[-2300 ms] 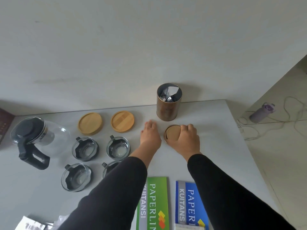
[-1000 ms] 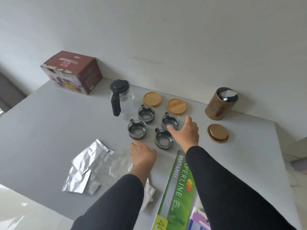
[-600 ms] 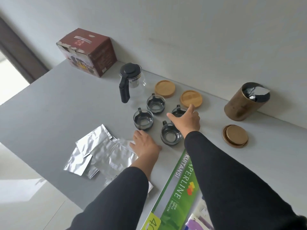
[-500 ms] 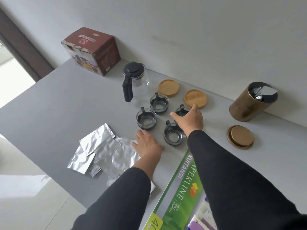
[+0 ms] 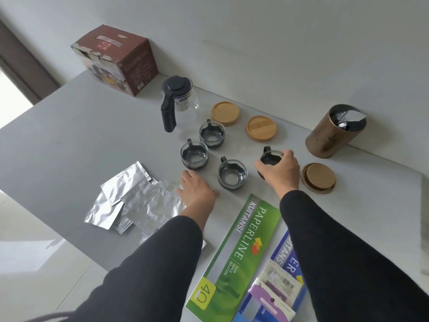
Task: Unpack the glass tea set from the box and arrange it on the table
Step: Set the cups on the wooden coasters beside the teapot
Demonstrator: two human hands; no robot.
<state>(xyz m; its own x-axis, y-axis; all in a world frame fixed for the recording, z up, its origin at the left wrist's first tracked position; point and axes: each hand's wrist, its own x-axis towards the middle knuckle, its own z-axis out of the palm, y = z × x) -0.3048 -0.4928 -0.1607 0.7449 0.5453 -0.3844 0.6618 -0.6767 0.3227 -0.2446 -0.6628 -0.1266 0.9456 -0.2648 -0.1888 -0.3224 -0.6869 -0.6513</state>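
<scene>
A glass teapot (image 5: pixel 180 105) with a black lid and handle stands at the back of the grey table (image 5: pixel 69 140). Three small glass cups in dark holders stand near it: one at the back (image 5: pixel 212 135), one to the left (image 5: pixel 194 156), one in front (image 5: pixel 232 175). My right hand (image 5: pixel 279 169) grips a fourth glass cup (image 5: pixel 269 158) from above, to the right of the others. My left hand (image 5: pixel 197 188) rests flat on the table beside the silver pouches, fingers apart. The dark red box (image 5: pixel 116 58) stands at the far left against the wall.
Two bamboo lids (image 5: pixel 224 112) (image 5: pixel 261 127) lie behind the cups. A bronze canister (image 5: pixel 334 131) stands open at the right, its lid (image 5: pixel 319 177) lying in front. Silver foil pouches (image 5: pixel 130 196) lie left; green (image 5: pixel 236 252) and blue (image 5: pixel 290 259) paper packs sit near me.
My right hand closed on the rightmost cup and moved it to the right, away from the other cups. My left hand stayed flat by the pouches. The view shifted a little.
</scene>
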